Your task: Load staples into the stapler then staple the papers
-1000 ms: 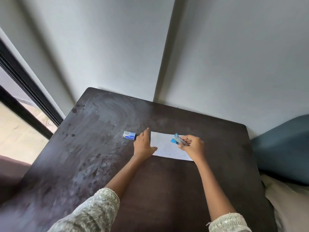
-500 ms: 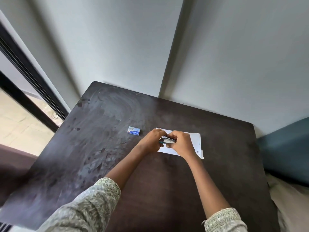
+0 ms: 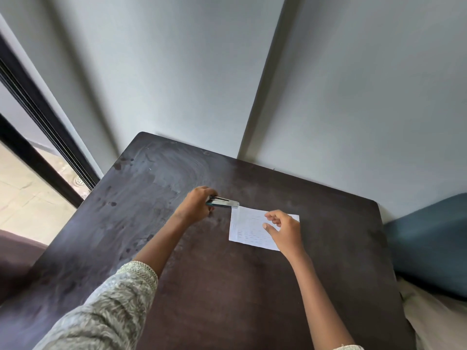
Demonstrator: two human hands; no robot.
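Looking like a home room: dark wooden counter point(image 3: 227, 286) sitting against a plain grey wall point(image 3: 177, 72), blue cushion point(image 3: 429, 243) and pale bedding point(image 3: 434, 324) lying off its right edge, black-framed sliding door point(image 3: 38, 137) opening onto tiled floor point(image 3: 22, 198) at left.

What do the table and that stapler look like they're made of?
The table looks like dark-stained wood with a dull, smudged finish. The stapler in the left hand seems to be shiny metal with a teal part, probably plastic.
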